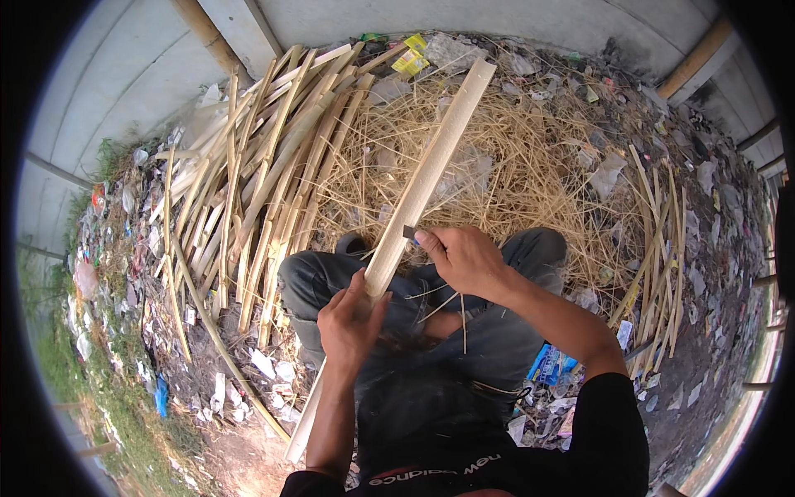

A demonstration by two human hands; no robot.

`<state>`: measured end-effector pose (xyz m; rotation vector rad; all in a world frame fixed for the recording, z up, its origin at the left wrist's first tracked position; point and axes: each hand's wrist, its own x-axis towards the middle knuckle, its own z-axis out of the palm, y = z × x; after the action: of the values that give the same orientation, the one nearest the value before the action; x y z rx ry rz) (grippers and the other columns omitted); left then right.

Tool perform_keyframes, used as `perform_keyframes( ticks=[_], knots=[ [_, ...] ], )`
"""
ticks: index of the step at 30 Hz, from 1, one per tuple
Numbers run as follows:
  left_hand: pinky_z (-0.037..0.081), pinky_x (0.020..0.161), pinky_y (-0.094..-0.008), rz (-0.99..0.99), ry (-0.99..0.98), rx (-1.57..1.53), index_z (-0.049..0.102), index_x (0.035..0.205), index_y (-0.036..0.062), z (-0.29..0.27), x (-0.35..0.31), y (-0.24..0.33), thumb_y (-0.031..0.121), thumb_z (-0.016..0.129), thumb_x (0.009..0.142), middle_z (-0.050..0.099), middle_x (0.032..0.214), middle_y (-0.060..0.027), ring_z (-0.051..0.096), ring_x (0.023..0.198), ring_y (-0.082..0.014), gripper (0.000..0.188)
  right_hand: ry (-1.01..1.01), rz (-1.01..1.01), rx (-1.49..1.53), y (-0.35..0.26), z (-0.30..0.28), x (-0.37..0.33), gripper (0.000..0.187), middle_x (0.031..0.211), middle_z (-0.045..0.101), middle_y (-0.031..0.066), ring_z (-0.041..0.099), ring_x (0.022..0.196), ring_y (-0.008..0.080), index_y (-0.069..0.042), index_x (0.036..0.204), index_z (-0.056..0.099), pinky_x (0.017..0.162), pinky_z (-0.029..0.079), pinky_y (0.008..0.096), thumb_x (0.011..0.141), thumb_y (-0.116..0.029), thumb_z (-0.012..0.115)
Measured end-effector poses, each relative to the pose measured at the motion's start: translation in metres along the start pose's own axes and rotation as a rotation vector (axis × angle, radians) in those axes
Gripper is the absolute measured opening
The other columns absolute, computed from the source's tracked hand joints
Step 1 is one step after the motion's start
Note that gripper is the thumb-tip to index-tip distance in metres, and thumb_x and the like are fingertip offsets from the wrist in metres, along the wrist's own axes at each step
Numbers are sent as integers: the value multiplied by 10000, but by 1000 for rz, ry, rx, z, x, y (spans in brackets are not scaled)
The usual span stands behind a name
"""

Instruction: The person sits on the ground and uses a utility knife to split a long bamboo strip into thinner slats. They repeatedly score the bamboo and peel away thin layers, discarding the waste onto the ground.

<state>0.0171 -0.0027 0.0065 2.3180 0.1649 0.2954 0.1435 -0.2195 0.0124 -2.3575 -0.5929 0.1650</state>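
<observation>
A long, pale split bamboo strip slants across my lap, its far end up over the shavings and its near end down beside my left forearm. My left hand is closed round the strip below its middle. In my right hand is a small dark-bladed knife, gripped with the thumb along it. The blade lies at the strip's right edge, a little farther along than my left hand; whether it cuts into the wood I cannot tell. Most of the knife's handle is hidden by my fingers.
A heap of split bamboo strips lies to the left. Thin curled shavings spread ahead of my crossed legs. A smaller bundle of thin strips rests at the right. Litter covers much of the ground, and a pale wall stands behind.
</observation>
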Motion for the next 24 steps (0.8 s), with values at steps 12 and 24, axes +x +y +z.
perform_keyframes(
  ticks=[12, 24],
  knots=[
    [571, 731, -330, -12, -21, -23, 697, 1300, -52, -4, 4, 1, 155, 902, 800, 750, 886, -183, 736, 764, -204, 579, 51, 85, 20, 1, -7, 15, 537, 704, 655, 282, 671, 725, 515, 3, 878, 707, 697, 519, 585, 1105, -426, 476],
    [567, 747, -335, -69, -53, -28, 695, 1307, -52, 3, 14, 13, 166, 907, 790, 747, 891, -193, 734, 773, -206, 600, 11, 42, 149, -9, 5, 3, 549, 679, 643, 282, 663, 676, 496, 7, 830, 702, 626, 505, 576, 1100, -423, 495]
  ],
)
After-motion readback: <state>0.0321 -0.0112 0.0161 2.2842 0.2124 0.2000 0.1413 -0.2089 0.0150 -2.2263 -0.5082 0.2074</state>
